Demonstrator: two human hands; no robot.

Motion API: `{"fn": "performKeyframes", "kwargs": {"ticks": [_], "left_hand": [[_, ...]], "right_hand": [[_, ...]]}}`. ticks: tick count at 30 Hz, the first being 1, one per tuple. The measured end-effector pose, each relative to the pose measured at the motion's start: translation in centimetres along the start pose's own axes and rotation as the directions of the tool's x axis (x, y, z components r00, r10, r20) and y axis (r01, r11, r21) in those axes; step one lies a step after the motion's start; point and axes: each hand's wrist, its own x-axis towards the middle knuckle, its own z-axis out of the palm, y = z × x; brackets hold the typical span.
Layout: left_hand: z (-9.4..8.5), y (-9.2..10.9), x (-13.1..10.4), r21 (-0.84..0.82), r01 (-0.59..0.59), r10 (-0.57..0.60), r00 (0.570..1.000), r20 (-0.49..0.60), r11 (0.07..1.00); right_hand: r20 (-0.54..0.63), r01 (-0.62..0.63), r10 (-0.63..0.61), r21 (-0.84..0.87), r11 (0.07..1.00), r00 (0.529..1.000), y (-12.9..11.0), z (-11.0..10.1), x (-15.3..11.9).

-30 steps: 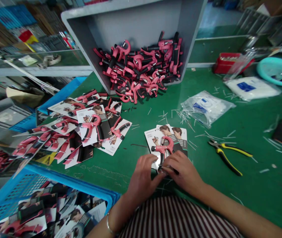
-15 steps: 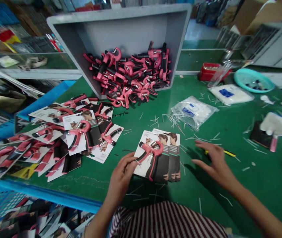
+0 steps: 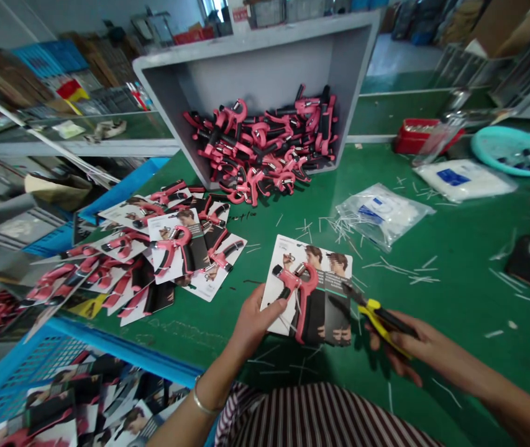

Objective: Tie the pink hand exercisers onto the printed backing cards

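My left hand (image 3: 256, 318) grips the left edge of a printed card (image 3: 271, 282), thumb on its front. A pink and black hand grip exerciser (image 3: 306, 282) is fastened to that card, with white tie ends sticking out. Behind it to the right lies a second card (image 3: 338, 320). My right hand (image 3: 402, 347) is closed round the handles of yellow and black cutting pliers (image 3: 381, 320). The tip of the pliers is by the right edge of the cards. Whether the jaws are apart is too small to tell.
A grey bin (image 3: 255, 40) on its side holds many pink grips (image 3: 265, 139). Carded grips (image 3: 176, 248) are piled at left, above a blue basket (image 3: 120, 354). Bags of white ties (image 3: 381, 211), cut tie pieces, a red box (image 3: 416, 139) and a turquoise bowl (image 3: 493, 146) lie right.
My right hand, empty before, has picked the yellow and black pliers up from the table and brought them left to the cards. My left thumb has moved onto the card's front. The view has shifted left.
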Motion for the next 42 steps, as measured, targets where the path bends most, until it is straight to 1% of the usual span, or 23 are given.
{"fn": "performKeyframes", "kwargs": {"ticks": [2, 3, 5, 8, 11, 13, 16, 20, 28, 31, 35, 39, 41, 42], "left_hand": [[-0.1, 0.2, -0.2, 0.093, -0.068, 0.069, 0.998, -0.005, 0.993], [-0.1, 0.3, -0.4, 0.134, -0.089, 0.090, 0.996, -0.001, 0.987], [-0.2, 0.5, -0.6, 0.190, -0.114, 0.114, 0.993, 0.014, 0.975], [-0.4, 0.9, -0.9, 0.235, -0.131, 0.124, 0.991, 0.046, 0.963], [-0.5, 1.4, -1.2, 0.296, -0.153, 0.134, 0.987, 0.084, 0.943], [-0.5, 1.8, -1.3, 0.344, -0.167, 0.143, 0.985, 0.093, 0.924], [-0.5, 2.2, -1.4, 0.407, -0.175, 0.144, 0.984, 0.107, 0.897], [-0.7, 2.3, -1.3, 0.461, -0.190, 0.145, 0.981, 0.132, 0.867], [-1.1, 2.1, -1.3, 0.434, -0.153, 0.117, 0.987, 0.110, 0.888], [-1.1, 2.3, -1.2, 0.427, -0.143, 0.106, 0.988, 0.108, 0.893], [-0.9, 2.8, -1.1, 0.463, -0.168, 0.125, 0.985, 0.122, 0.870], [-0.8, 3.0, -1.1, 0.508, -0.182, 0.125, 0.982, 0.144, 0.842], [-0.9, 2.8, -1.0, 0.491, -0.170, 0.117, 0.984, 0.137, 0.855], [-0.9, 2.6, -1.0, 0.458, -0.155, 0.107, 0.986, 0.129, 0.875]], "right_hand": [[0.141, -0.007, -0.004, 0.073, 0.997, 0.990, -0.8, 2.7, 1.1], [0.202, -0.017, -0.002, 0.094, 0.995, 0.979, -1.1, 3.6, 1.6], [0.312, -0.037, 0.002, 0.104, 0.994, 0.950, -1.8, 4.3, 2.3], [0.376, -0.084, 0.038, 0.105, 0.991, 0.926, -3.0, 4.1, 2.7], [0.376, -0.180, 0.101, 0.179, 0.967, 0.921, -3.9, 3.9, 2.6], [0.373, -0.219, 0.123, 0.225, 0.949, 0.919, -4.2, 3.9, 2.5], [0.355, -0.227, 0.129, 0.250, 0.941, 0.926, -4.7, 3.9, 2.6], [0.345, -0.229, 0.144, 0.221, 0.948, 0.927, -5.3, 3.8, 2.9], [0.404, -0.269, 0.155, 0.242, 0.932, 0.902, -5.6, 3.6, 3.2], [0.387, -0.277, 0.181, 0.209, 0.938, 0.904, -5.9, 3.5, 2.9], [0.363, -0.296, 0.216, 0.182, 0.938, 0.907, -6.6, 3.2, 2.8], [0.385, -0.316, 0.228, 0.182, 0.931, 0.894, -7.3, 3.2, 3.0], [0.371, -0.328, 0.240, 0.196, 0.924, 0.897, -7.2, 3.4, 3.2], [0.357, -0.336, 0.249, 0.208, 0.919, 0.900, -7.0, 3.6, 3.3]]}}
